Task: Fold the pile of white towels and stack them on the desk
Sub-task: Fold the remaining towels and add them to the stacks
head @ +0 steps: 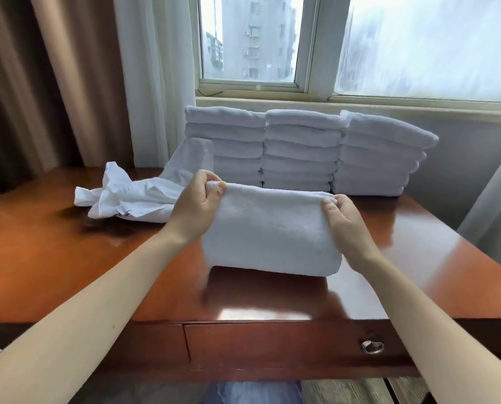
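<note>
A folded white towel (269, 231) hangs above the wooden desk (68, 258), its lower edge close to the desktop. My left hand (198, 204) pinches its upper left corner and my right hand (345, 220) grips its upper right corner. Behind it, three stacks of folded white towels (301, 150) stand side by side against the wall under the window. To the left lies a crumpled pile of white cloth (132, 193), with one unfolded towel (191, 158) leaning up against the left stack.
The desk has a front drawer with a metal ring handle (372, 346). Brown and white curtains (77, 83) hang at the left, and another sheer curtain (494, 199) at the right edge. A window (316, 42) sits behind the stacks.
</note>
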Tool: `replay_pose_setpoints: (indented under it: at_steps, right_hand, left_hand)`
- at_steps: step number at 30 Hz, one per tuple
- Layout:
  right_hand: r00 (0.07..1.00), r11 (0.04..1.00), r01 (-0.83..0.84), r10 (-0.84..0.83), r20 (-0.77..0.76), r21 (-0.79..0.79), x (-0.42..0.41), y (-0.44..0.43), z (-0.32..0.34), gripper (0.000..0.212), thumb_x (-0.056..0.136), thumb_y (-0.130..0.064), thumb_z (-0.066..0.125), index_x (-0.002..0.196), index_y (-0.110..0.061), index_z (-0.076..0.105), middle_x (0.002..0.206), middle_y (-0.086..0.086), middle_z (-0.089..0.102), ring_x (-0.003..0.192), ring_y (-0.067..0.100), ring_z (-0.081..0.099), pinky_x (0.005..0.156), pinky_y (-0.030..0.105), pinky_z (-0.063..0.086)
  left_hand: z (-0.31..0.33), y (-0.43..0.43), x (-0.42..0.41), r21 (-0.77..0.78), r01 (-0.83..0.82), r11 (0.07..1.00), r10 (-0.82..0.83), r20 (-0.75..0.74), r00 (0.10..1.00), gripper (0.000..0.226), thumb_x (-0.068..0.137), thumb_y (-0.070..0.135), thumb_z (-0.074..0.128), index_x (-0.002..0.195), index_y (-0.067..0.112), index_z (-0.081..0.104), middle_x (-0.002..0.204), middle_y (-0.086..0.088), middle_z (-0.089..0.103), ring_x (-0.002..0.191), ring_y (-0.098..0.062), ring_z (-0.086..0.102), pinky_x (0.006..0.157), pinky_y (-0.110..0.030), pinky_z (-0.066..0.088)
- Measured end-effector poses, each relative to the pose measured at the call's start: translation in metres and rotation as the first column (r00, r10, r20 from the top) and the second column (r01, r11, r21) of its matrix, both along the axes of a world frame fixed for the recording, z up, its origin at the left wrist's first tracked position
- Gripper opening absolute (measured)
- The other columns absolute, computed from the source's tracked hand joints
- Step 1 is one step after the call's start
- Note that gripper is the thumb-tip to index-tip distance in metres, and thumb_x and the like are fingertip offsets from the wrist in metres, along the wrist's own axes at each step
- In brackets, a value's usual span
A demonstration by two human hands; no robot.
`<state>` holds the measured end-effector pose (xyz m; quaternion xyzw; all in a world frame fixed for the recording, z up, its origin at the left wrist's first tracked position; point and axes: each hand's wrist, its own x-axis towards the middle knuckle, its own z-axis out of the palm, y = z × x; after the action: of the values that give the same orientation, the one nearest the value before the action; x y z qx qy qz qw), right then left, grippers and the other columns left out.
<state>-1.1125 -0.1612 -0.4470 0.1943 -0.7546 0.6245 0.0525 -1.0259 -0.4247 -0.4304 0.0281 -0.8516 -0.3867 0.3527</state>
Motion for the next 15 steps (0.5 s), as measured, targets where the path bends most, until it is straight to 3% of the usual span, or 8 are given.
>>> replay_pose_setpoints:
  at_steps: [3, 6, 9, 12, 15]
  right_hand:
    - [0.994, 0.999, -0.004, 0.007, 0.105, -0.033, -0.027, -0.007, 0.001, 0.020, 0.105, -0.028, 0.044, 0.097, -0.013, 0.053, 0.095, 0.003, 0.056, 0.084, 0.018, 0.053, 0.077, 0.039, 0.045]
    - [0.981, 1.000, -0.011, 0.015, 0.194, -0.025, -0.054, -0.013, -0.001, 0.023, 0.105, -0.027, 0.043, 0.101, -0.007, 0.054, 0.096, 0.009, 0.055, 0.083, 0.022, 0.051, 0.073, 0.039, 0.044]
    - [0.968, 0.999, -0.008, -0.002, 0.250, 0.039, -0.075, -0.018, -0.006, 0.031, 0.105, -0.027, 0.043, 0.107, 0.001, 0.054, 0.096, 0.011, 0.053, 0.083, 0.024, 0.049, 0.072, 0.037, 0.041]
    - [0.964, 0.994, 0.017, -0.045, 0.262, 0.108, -0.090, -0.023, -0.014, 0.026, 0.103, -0.029, 0.044, 0.101, -0.005, 0.053, 0.094, 0.008, 0.050, 0.081, 0.021, 0.046, 0.072, 0.036, 0.039]
    - [0.971, 0.980, 0.026, -0.071, 0.227, 0.197, -0.101, -0.027, -0.021, 0.034, 0.101, -0.033, 0.044, 0.102, 0.000, 0.054, 0.092, 0.004, 0.050, 0.079, 0.017, 0.047, 0.070, 0.035, 0.040]
  left_hand:
    - [0.007, -0.005, -0.031, -0.071, -0.029, 0.997, 0.034, 0.073, 0.997, 0.014, 0.101, 0.033, 0.051, 0.101, 0.019, 0.051, 0.085, 0.011, 0.058, 0.082, -0.014, 0.056, 0.072, -0.030, 0.042]
    - [0.007, -0.011, -0.063, -0.117, -0.043, 0.992, 0.061, 0.154, 0.986, 0.017, 0.102, 0.034, 0.050, 0.103, 0.017, 0.052, 0.094, 0.001, 0.062, 0.090, -0.022, 0.057, 0.079, -0.037, 0.045]
    - [-0.002, -0.017, -0.094, -0.092, -0.050, 0.995, 0.072, 0.252, 0.965, 0.017, 0.102, 0.035, 0.050, 0.102, 0.018, 0.050, 0.097, 0.001, 0.060, 0.095, -0.023, 0.056, 0.081, -0.035, 0.043]
    - [-0.019, -0.024, -0.119, -0.058, -0.070, 0.996, 0.086, 0.345, 0.935, 0.019, 0.102, 0.036, 0.048, 0.100, 0.018, 0.050, 0.089, 0.007, 0.056, 0.093, -0.022, 0.055, 0.079, -0.034, 0.041]
    - [-0.035, -0.030, -0.135, 0.009, -0.089, 0.996, 0.078, 0.410, 0.909, 0.021, 0.102, 0.036, 0.047, 0.099, 0.016, 0.050, 0.085, 0.011, 0.052, 0.089, -0.018, 0.053, 0.066, -0.028, 0.036]
